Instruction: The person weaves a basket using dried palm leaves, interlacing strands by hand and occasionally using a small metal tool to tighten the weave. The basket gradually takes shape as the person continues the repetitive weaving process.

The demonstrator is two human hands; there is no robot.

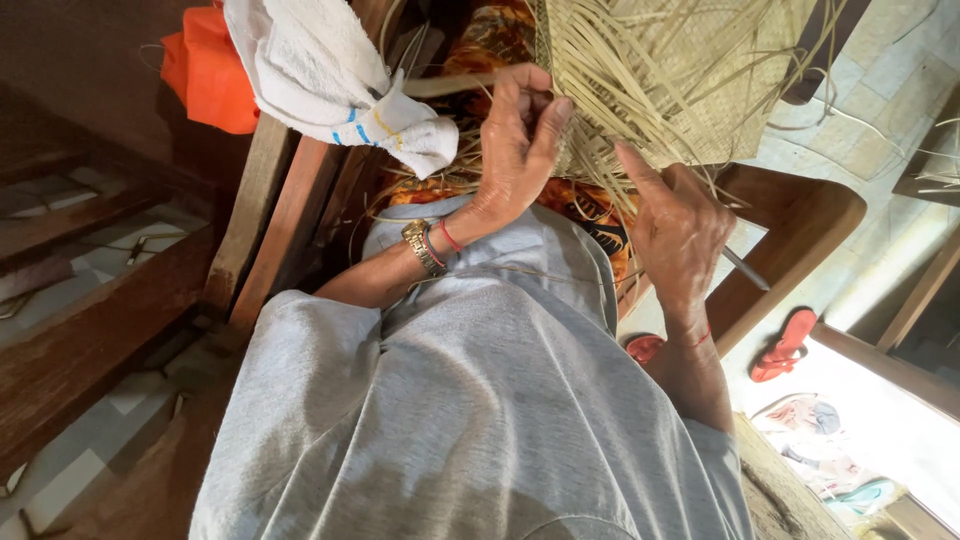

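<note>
The person is weaving a mat (680, 70) out of thin dry strips (610, 150). The mat hangs just above both hands, and its loose strips fall down between them.

The left hand (515, 150) is closed on a flat strip (450, 84) that sticks out to its left side. Its fingers pinch the strip close to the edge of the mat. The right hand (680, 235) is near it, a little lower. Its pointing finger is up and touches the loose strips, and its other fingers are curled around a thin stick (745, 268). The two hands are close but do not touch.

A white cloth (320, 70) hangs to the left of the left hand, with an orange bag (205, 70) beside it. A red sandal (785, 345) lies on the floor below the right hand.

I think the dry strips could snap if pulled too hard. The loose ones could tangle, or the pinched strip could slip out and undo the weave.
</note>
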